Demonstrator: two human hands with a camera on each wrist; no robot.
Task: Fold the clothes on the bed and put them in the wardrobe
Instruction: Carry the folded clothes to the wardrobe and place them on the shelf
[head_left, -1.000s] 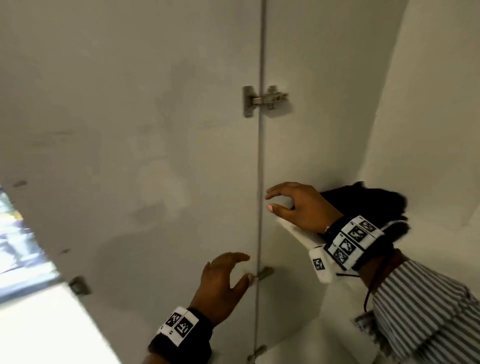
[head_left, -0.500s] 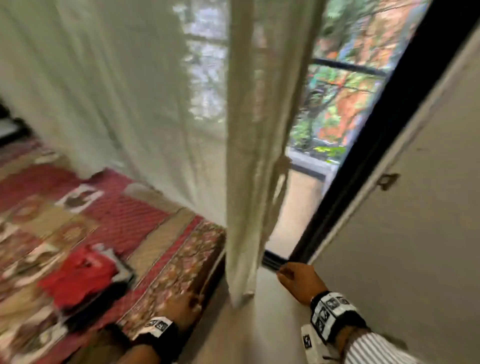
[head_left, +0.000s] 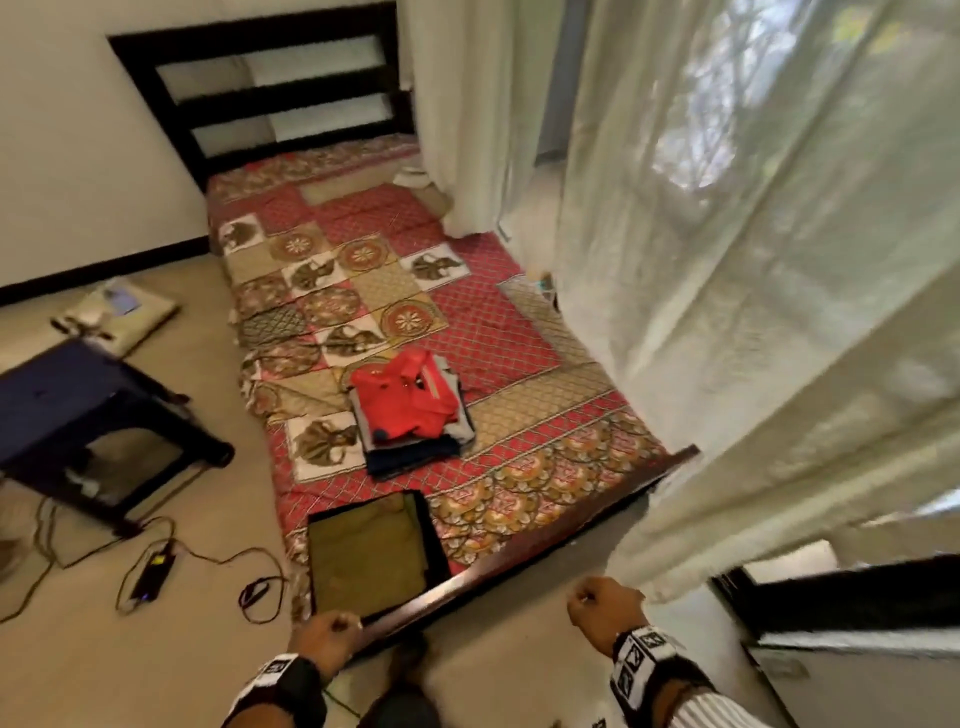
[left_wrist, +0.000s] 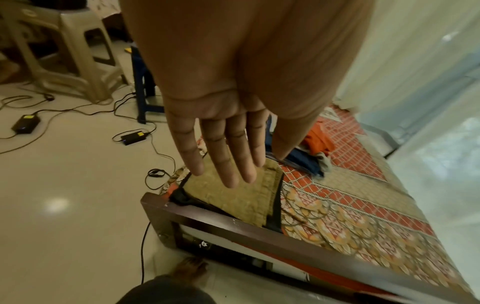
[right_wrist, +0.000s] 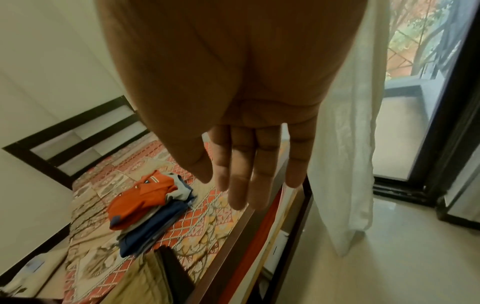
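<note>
A person stood at the foot of the bed (head_left: 524, 332), left hand (left_wrist: 221, 131) and right hand (right_wrist: 249, 148) both empty with fingers straight. A stack of folded clothes (head_left: 410, 410), red shirt on top, lay mid-bed; an olive folded garment (head_left: 366, 553) lay beside the footboard (left_wrist: 259, 230).

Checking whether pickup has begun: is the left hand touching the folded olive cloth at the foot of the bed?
Apart. In the left wrist view the left hand hangs with straight fingers above the olive cloth, well clear of the fabric.
</note>
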